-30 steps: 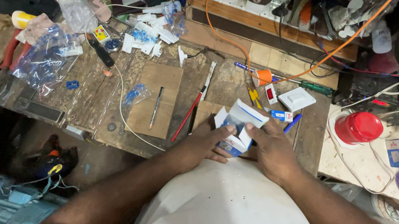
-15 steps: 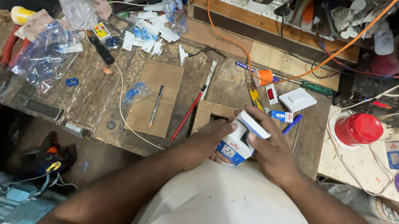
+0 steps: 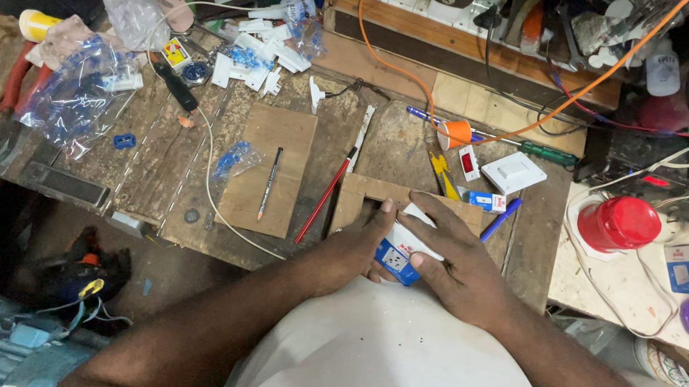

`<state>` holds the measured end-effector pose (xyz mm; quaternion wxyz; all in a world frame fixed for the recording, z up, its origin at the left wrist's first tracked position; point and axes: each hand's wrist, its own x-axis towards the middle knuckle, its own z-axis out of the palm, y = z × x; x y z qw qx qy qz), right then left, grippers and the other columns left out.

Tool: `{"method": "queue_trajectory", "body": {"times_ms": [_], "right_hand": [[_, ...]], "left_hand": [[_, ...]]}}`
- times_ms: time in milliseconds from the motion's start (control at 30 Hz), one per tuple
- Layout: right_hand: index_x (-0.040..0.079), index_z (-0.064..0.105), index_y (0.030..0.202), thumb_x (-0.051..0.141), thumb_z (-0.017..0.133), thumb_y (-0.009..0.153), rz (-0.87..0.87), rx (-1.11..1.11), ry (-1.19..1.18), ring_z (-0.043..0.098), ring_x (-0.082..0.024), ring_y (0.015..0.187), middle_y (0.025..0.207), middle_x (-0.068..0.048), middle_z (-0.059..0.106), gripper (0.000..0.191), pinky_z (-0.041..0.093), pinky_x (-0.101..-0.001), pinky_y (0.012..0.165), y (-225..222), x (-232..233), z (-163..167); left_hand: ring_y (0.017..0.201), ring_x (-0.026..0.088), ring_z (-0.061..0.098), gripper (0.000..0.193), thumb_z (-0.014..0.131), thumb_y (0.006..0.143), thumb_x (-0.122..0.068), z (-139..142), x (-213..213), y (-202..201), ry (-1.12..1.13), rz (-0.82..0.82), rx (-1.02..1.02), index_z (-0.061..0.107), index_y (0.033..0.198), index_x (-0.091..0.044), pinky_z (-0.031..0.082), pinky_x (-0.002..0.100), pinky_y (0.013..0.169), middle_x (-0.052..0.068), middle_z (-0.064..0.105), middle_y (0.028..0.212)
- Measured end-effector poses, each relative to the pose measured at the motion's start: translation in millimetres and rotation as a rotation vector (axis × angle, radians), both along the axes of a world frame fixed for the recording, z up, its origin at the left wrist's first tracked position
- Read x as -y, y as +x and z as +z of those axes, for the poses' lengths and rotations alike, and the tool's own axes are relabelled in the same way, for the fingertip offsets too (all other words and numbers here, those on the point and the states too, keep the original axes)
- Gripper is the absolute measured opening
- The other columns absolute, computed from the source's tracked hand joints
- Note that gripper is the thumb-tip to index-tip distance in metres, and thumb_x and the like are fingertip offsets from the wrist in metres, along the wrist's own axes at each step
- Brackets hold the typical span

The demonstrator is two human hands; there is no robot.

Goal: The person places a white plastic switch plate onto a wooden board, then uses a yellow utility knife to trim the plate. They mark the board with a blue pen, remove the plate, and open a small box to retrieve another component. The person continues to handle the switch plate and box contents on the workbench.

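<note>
1. We clasp a small blue-and-white box (image 3: 400, 252) between both hands; right hand (image 3: 457, 263) lies over its top, left hand (image 3: 349, 259) grips its left side.
2. Box sits at the bench's near edge, on a wooden frame (image 3: 362, 199).
3. Red pencil (image 3: 325, 200) just left; white switch (image 3: 513, 172) beyond.

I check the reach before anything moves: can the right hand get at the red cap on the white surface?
Probably yes. The right hand rests on the small white and blue box, and the red cap stands to its right with only loose wires nearby and nothing between them.
</note>
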<state>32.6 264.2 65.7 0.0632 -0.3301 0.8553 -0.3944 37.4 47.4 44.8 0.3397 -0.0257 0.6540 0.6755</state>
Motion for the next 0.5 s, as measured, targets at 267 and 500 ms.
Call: {"method": "queue_trajectory", "body": {"times_ms": [267, 500], "right_hand": [[0.022, 0.052, 0.148, 0.042, 0.067, 0.089, 0.103, -0.127, 0.446, 0.055, -0.040, 0.124, 0.156, -0.019, 0.040, 0.064, 0.046, -0.0501, 0.098, -9.8, -0.1, 39.0], [0.016, 0.057, 0.146, 0.026, 0.066, 0.094, -0.221, -0.004, 0.019, 0.067, -0.036, 0.114, 0.129, -0.015, 0.066, 0.054, 0.053, -0.0425, 0.097, -10.1, -36.9, 16.4]], "left_hand": [[0.088, 0.016, 0.064, 0.080, 0.032, 0.096, -0.070, -2.9, 0.0, 0.2, 0.112, 0.078, 0.040, 0.044, 0.149, -0.012, 0.055, 0.032, 0.071, 0.008, 0.065, 0.111], [0.092, 0.020, 0.068, 0.069, 0.046, 0.099, -0.053, 2.9, -1.2, -0.8, 0.283, 0.139, 0.063, 0.038, 0.153, -0.010, 0.059, 0.033, 0.077, 0.012, 0.060, 0.123]]}}
